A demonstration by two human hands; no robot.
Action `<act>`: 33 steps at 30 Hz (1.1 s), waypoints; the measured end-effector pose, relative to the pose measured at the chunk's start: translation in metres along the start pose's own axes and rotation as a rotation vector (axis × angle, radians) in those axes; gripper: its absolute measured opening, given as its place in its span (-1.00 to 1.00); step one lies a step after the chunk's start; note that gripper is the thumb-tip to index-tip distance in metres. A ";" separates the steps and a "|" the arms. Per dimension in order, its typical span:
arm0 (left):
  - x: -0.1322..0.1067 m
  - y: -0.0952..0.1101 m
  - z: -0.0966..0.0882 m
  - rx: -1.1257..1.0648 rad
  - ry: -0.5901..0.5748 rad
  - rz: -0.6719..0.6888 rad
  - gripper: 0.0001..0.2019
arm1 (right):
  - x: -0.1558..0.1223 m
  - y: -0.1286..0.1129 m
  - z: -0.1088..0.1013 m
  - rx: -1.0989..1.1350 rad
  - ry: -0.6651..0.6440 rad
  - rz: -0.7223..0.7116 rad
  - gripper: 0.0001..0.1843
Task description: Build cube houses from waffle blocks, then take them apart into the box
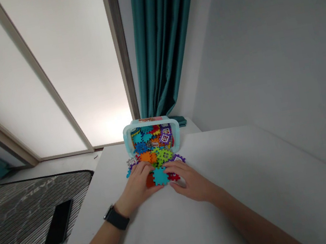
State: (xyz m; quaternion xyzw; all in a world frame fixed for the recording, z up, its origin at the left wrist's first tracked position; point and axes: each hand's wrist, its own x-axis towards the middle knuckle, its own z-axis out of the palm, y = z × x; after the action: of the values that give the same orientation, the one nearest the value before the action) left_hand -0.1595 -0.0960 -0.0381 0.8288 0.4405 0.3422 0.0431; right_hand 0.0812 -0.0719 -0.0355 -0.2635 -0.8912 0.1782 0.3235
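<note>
My left hand (138, 186) and right hand (192, 183), fingers curved, flank a teal interlocking plastic tile (160, 176); whether either grips it, I cannot tell. Loose tiles (153, 156) spill near the far edge of the white tabletop (248, 174) from a tipped pale-blue plastic tub (127, 143)

A white table (254, 173) fills the view from six o'clock up to twelve. Near its far edge, at twelve o'clock, a pale blue plastic tub (149, 120) lies on its side with the open mouth facing the viewer, packed with interlocking plastic puzzle tiles (148, 157). More of the tiles spill from it onto the tabletop. At nine o'clock lies a striped mattress (30, 208), lower than the table, with a black smartphone (57, 224) lying on it.
</note>
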 end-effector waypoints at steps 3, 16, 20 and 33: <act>0.000 0.004 0.002 -0.023 0.025 -0.014 -0.56 | 0.001 0.000 0.002 -0.034 0.014 -0.022 -0.58; 0.001 0.007 -0.004 -0.067 -0.010 -0.008 -0.67 | 0.003 0.001 0.000 -0.042 0.043 -0.026 -0.56; 0.002 0.006 -0.008 -0.036 0.007 -0.038 -0.74 | 0.002 0.007 -0.008 -0.038 0.040 -0.003 -0.57; 0.002 -0.009 -0.008 0.050 0.006 -0.023 -0.79 | -0.014 0.008 -0.009 -0.118 -0.017 0.028 -0.60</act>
State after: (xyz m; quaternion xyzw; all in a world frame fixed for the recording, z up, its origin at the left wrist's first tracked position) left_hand -0.1699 -0.0907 -0.0337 0.8235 0.4586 0.3330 0.0254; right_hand 0.0990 -0.0719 -0.0395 -0.2930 -0.8991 0.1323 0.2971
